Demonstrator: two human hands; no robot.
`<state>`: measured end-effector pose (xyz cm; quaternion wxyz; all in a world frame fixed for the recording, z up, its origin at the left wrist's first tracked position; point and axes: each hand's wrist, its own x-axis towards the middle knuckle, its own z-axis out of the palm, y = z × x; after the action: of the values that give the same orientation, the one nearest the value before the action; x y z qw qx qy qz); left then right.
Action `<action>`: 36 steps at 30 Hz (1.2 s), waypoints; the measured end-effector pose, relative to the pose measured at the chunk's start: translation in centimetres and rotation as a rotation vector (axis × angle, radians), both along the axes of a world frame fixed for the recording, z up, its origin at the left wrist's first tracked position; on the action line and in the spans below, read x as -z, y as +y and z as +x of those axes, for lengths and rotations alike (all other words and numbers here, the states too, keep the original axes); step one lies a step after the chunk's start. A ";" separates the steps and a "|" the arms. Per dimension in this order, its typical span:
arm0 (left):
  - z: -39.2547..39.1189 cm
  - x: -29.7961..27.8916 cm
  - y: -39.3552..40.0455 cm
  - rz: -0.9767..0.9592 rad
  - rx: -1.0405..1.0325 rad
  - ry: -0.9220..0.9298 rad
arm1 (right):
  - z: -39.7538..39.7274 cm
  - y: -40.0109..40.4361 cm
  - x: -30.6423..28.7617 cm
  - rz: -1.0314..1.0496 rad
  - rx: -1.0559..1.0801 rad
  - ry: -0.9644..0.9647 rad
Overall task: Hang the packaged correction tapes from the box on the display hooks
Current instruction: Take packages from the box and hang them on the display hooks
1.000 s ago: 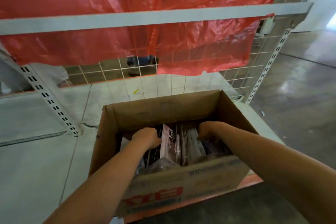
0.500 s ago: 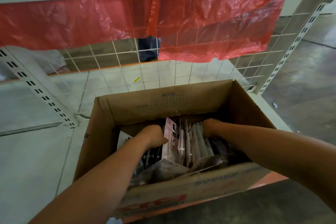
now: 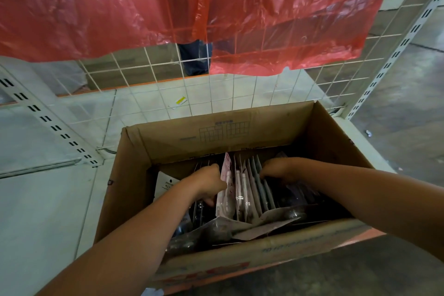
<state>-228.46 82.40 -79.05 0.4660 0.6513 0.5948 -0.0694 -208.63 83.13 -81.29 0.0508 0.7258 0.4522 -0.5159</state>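
1. Head view, the scene: we look down into an open brown cardboard box (image 3: 240, 137) that sits on a pale shelf base (image 3: 36, 199) in front of a white wire grid panel (image 3: 312, 84). A crumpled red plastic sheet (image 3: 96, 21) hangs over the upper part of the grid. We can make out no display hooks.

2. Head view, the task's thing: the packaged correction tapes (image 3: 249, 190), flat pink and grey blister cards, stand on edge in a row near the middle of the box. Their long axes run from near to far.

3. Head view, the hands: our left hand (image 3: 209, 184) is curled against the left face of the pink card, fingers dug down beside it. Our right hand (image 3: 278, 170) is curled onto the right end of the row. Whether either truly pinches a card we cannot tell. The row lies between them, touching both, so neither is nearer.

4. Against the earlier frames: both hands have closed inward on the row, and our view has tipped further down into the box.
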 end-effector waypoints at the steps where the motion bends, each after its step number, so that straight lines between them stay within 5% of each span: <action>1: -0.1 0.2 0.0 -0.033 -0.013 -0.016 | 0.0 -0.2 -0.3 -0.038 0.093 0.092; 5: -0.2 0.8 0.1 -0.130 -0.047 -0.072 | 0.7 -0.1 0.3 -0.032 0.298 0.168; 21: -0.5 1.8 0.9 -0.285 -0.080 -0.119 | 0.7 0.0 0.4 -0.087 0.125 0.234; 26: 0.4 2.7 0.1 -0.145 -0.107 -0.101 | 0.0 0.0 0.0 -0.149 0.152 0.212; 36: 0.0 -1.8 1.2 -0.164 0.017 -0.035 | -0.6 -0.5 -5.5 -0.104 0.124 0.199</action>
<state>-228.42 83.59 -77.28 0.5274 0.6170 0.5736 -0.1103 -209.25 82.58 -75.80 0.0114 0.6940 0.3818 -0.6103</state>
